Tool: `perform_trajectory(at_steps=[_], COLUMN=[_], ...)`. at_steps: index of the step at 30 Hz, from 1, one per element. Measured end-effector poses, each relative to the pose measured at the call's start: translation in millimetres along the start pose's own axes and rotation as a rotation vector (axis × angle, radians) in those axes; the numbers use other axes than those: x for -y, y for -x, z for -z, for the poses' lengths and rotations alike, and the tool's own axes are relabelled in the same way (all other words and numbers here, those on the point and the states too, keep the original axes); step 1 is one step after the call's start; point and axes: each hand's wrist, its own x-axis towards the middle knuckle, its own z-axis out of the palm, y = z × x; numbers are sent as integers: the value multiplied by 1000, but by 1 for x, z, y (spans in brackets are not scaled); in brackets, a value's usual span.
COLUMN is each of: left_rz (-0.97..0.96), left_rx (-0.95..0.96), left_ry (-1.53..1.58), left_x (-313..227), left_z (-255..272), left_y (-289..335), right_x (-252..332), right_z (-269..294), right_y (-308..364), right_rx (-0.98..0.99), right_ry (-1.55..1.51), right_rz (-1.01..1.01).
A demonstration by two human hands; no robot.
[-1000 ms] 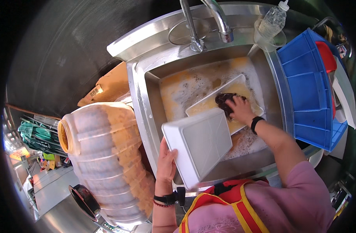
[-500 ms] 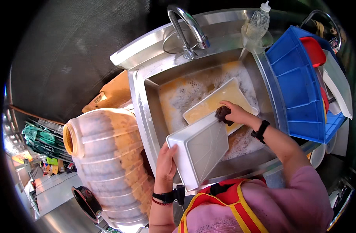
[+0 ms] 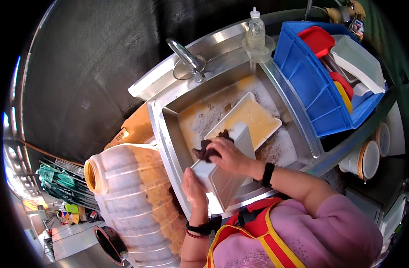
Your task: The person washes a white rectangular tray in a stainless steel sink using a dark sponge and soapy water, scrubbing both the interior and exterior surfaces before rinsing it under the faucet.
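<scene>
A white rectangular tub (image 3: 228, 186) is tilted over the near part of a steel sink (image 3: 158, 129). My left hand (image 3: 194, 191) grips its left end, fingers wrapped at the edge. Closed round a dark brown scrubbing cloth (image 3: 205, 151), my right hand (image 3: 233, 157) presses it on the tub's upper left side. Behind the tub, a second white tray (image 3: 270, 130) lies in the sink with yellowish liquid in it. Foamy, cloudy water (image 3: 218, 106) surrounds this tray.
A curved steel faucet (image 3: 184, 54) stands at the sink's back edge, near a clear squeeze bottle (image 3: 256, 35). Right of the sink is a blue crate (image 3: 298, 85) holding red and white containers. A large ribbed plastic barrel (image 3: 128, 187) stands left. White buckets (image 3: 369, 161) are at far right.
My right hand has moved left with the cloth, from the tub's far right corner to its upper left side. The tub is tilted differently, and the view has turned.
</scene>
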Motion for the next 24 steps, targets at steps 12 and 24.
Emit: perform_trajectory(at_steps=[12,24], left_rz=[-310,87], left_rx=[-264,-152], left_ry=[-110,694], left_x=[-7,22], left_z=[60,101], left_y=[12,-18], right_x=[-95,-101], right_z=[49,72], right_y=[-29,24], right_rx=[49,69], right_ry=[-593,4], right_rz=[-685,-161])
